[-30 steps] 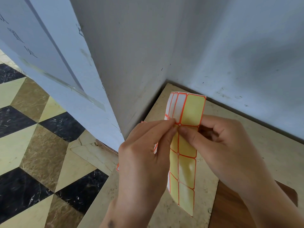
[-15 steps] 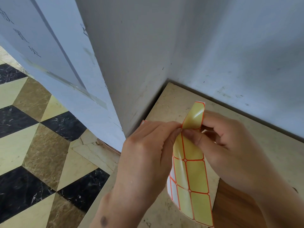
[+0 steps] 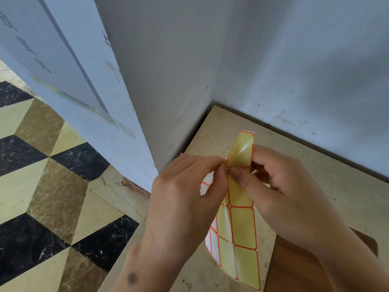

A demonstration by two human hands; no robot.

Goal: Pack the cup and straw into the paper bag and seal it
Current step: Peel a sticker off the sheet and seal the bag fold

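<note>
Left hand pinches the sticker sheet between thumb and curled fingertips, right at the sheet's left edge where an orange line crosses. Just beside it, fingertip to fingertip, the right hand pinches the same sheet, thumb in front and fingers curled behind, so that the sheet's top bends over and stands up above both hands. Below the hands the sheet hangs in a curve (yellow labels with orange borders, a few white ones at its left edge) above the tabletop. Behind the left hand a small red-edged corner of something peeks out; what it is cannot be told. Left of the left hand lies a floor of black, tan and cream tiles. Beyond both hands stands a grey wall. Cup, straw and bag are out of view.
</note>
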